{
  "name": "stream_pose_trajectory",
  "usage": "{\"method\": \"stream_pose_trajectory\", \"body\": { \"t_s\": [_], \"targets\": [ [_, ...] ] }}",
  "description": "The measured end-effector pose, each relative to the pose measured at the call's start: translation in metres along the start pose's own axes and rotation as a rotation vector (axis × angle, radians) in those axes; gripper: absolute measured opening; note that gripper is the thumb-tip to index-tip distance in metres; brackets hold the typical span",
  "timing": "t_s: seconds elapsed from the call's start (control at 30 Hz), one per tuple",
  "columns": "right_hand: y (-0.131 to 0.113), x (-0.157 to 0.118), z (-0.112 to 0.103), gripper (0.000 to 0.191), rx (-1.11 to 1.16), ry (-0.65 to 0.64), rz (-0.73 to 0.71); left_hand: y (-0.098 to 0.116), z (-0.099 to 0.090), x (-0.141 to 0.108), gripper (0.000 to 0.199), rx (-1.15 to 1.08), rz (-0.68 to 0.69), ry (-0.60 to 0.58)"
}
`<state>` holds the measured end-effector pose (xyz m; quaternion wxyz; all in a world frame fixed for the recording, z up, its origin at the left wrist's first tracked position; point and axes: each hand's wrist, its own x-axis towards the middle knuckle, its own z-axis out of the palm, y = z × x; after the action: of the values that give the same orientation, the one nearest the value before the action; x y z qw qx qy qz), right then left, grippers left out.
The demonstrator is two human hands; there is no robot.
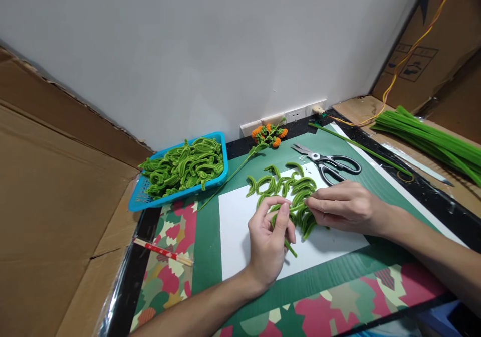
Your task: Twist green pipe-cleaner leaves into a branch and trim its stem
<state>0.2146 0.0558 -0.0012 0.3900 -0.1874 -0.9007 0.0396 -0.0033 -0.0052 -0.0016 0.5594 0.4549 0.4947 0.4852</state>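
Note:
Both hands are over a white sheet of paper [240, 246], joined by a green pipe cleaner [299, 207]. My left hand [268, 236] has its fingers curled and thumb pressed in around it, and a green end pokes out below the palm. My right hand [345, 206] pinches the other part between thumb and fingertips, which hide its tip. Under and behind the hands lies a loose pile of curved green pipe-cleaner pieces [302, 184]. Scissors [319, 159] with dark handles rest just beyond my right hand, blades slightly apart.
A blue basket [224, 159] full of bent green pieces stands at the left back. Near it lies a stem with orange flowers [268, 135]. Chopsticks [163, 251] in a red wrapper are at left. Green pipe cleaners [432, 136] and a white pen-like tool [417, 164] lie right.

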Motion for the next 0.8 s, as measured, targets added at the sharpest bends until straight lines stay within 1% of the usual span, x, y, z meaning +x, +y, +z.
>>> {"method": "stream_pose_trajectory", "body": {
  "t_s": [0.13, 0.27, 0.43, 0.5, 0.67, 0.8],
  "targets": [
    [-0.002, 0.001, 0.000, 0.020, -0.010, -0.079, -0.008, -0.001, 0.000, 0.001, 0.028, -0.006, 0.033, 0.025],
    [-0.007, 0.003, 0.001, 0.026, 0.068, -0.165, -0.006, 0.001, 0.001, 0.003, 0.027, -0.077, 0.028, 0.021],
    [-0.012, 0.004, 0.000, 0.023, 0.144, -0.230, 0.004, 0.000, 0.001, 0.005, 0.028, -0.100, 0.014, 0.024],
    [-0.012, 0.004, 0.001, 0.023, 0.136, -0.221, 0.007, 0.000, 0.001, 0.005, 0.029, -0.100, 0.013, 0.040],
    [-0.006, 0.002, 0.006, 0.020, 0.095, -0.112, 0.055, 0.001, 0.003, 0.008, 0.030, -0.147, -0.020, 0.095],
    [-0.005, 0.003, 0.010, 0.014, 0.109, -0.107, 0.112, 0.001, 0.003, 0.009, 0.029, -0.153, -0.012, 0.103]
  ]
}}
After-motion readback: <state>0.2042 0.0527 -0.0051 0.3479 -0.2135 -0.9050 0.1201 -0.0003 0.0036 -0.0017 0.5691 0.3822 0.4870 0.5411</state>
